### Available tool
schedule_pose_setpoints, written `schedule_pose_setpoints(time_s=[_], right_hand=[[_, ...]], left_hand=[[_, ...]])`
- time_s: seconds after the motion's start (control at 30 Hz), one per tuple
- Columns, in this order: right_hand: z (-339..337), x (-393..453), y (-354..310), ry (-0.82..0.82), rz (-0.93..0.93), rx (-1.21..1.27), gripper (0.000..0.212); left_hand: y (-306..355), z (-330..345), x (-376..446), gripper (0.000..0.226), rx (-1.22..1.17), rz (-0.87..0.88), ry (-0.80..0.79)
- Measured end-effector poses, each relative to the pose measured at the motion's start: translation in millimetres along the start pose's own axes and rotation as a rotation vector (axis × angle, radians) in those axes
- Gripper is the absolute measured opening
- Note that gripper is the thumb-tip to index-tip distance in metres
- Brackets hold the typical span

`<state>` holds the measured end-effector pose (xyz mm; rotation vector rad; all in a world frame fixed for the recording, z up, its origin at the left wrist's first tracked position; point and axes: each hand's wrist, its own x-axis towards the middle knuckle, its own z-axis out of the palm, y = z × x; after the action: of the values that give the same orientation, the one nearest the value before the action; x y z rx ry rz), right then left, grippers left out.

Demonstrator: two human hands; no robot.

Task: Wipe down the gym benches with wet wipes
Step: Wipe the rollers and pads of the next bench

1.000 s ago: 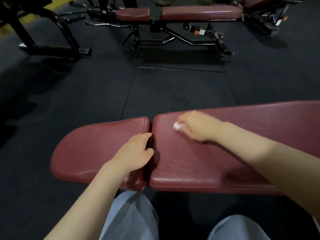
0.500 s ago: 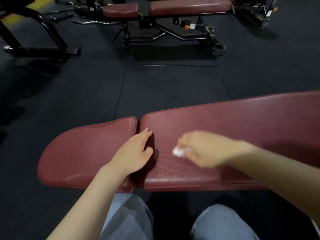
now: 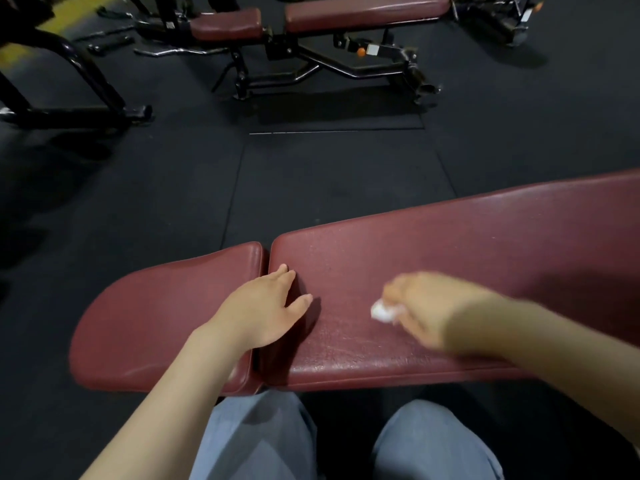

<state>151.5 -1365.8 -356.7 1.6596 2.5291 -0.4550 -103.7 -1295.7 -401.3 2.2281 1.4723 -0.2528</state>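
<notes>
Your right hand (image 3: 420,308), blurred with motion, pinches a small balled white wet wipe (image 3: 384,311) in curled fingers and presses it on the long back pad (image 3: 485,271) of the maroon bench, near its front edge. A second ago that hand and wipe were up near the pad's far edge, close to the gap; half a second ago they had come down the pad, and now they sit a little farther right along it. Your left hand (image 3: 266,310) has stayed put, lying flat with straight fingers across the gap between the seat pad (image 3: 156,317) and the back pad, holding nothing. Another maroon bench (image 3: 346,15) stands across the dark floor (image 3: 311,174).
</notes>
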Motion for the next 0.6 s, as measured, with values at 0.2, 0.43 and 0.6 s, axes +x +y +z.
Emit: schedule_pose_setpoints(time_s=[0.2,0.43,0.6], right_hand=[[-13.8,45.8,33.9,0.094,0.220,-0.146,0.006],[-2.2,23.1,25.5,0.219,0.327,-0.093,0.009],[22.5,-45.6,-1.8,0.158,0.377,-0.006,0.017]], left_hand=[[25.9,-15.4,1.2,0.097,0.200,-0.050,-0.198],[28.5,-15.6,1.1,0.097,0.135,-0.084,-0.187],[26.1,-11.3,1.3,0.099,0.153,-0.058,-0.162]])
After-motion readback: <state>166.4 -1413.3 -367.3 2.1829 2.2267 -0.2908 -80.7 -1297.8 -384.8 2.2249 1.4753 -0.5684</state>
